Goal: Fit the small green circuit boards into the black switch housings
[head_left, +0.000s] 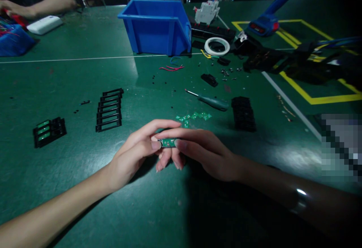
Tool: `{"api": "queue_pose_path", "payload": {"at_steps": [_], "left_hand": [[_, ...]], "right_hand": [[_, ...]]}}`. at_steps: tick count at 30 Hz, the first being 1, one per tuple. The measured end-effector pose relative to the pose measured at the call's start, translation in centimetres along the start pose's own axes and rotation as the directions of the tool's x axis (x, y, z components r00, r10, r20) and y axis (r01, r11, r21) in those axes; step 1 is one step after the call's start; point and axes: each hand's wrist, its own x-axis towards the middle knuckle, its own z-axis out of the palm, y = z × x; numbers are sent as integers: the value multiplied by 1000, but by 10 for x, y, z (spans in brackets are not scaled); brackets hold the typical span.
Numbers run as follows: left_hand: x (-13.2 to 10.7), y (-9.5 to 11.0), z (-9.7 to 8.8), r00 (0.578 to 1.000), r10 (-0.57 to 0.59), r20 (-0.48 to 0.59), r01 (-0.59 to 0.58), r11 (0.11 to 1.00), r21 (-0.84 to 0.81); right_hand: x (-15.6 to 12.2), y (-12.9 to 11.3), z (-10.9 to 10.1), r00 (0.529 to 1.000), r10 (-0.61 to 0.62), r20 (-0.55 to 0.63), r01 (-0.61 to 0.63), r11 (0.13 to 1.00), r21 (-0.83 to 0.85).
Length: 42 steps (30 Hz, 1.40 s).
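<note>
Between my left hand (135, 152) and my right hand (207, 152) is a small green circuit board (169, 143) with a dark edge around it. Both thumbs press on its ends, and fingers of both hands close around it from behind and below. Whether the board sits in a black housing is hard to make out. Just beyond my fingers lie several small green circuit boards (202, 116). A group of black frames holding green boards (49, 132) rests at the left. Nearer my left hand is a row of empty black frames (109, 110).
Past my hands lies a screwdriver (212, 102), with stacked black parts (243, 113) to its right. A blue bin (155, 27), a roll of white tape (217, 47) and scattered screws (227, 74) are farther back. Another person's arm (48, 5) reaches in at top left.
</note>
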Motion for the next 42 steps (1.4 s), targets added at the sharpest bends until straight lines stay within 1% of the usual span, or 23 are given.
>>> {"api": "queue_pose_path", "payload": {"at_steps": [7,15,24,28,35,39,42], "left_hand": [[1,-1,0,1000,-9,-17,9,1000,10],[0,0,1,1000,-10,-3,10,1000,18],[0,0,0,1000,-12,-11,12,1000,17],[0,0,1,999,-20,-25,21,999,27],[1,-1,0,998,11,-62,-7,997,73],[1,-3,1,994,59,-97,-52,996,70],[0,-6,4,981,94,-172,-73,989,125]], "right_hand": [[-1,0,0,1000,22,1,-22,999,25],[-1,0,0,999,39,-8,-39,999,7],[0,1,0,1000,9,-1,-9,1000,21],[0,0,1,1000,15,-6,-15,999,29],[0,1,5,997,-27,-76,31,998,50],[3,-2,6,995,-10,-102,13,1000,28],[5,-4,7,986,-6,-166,1,1000,-31]]}}
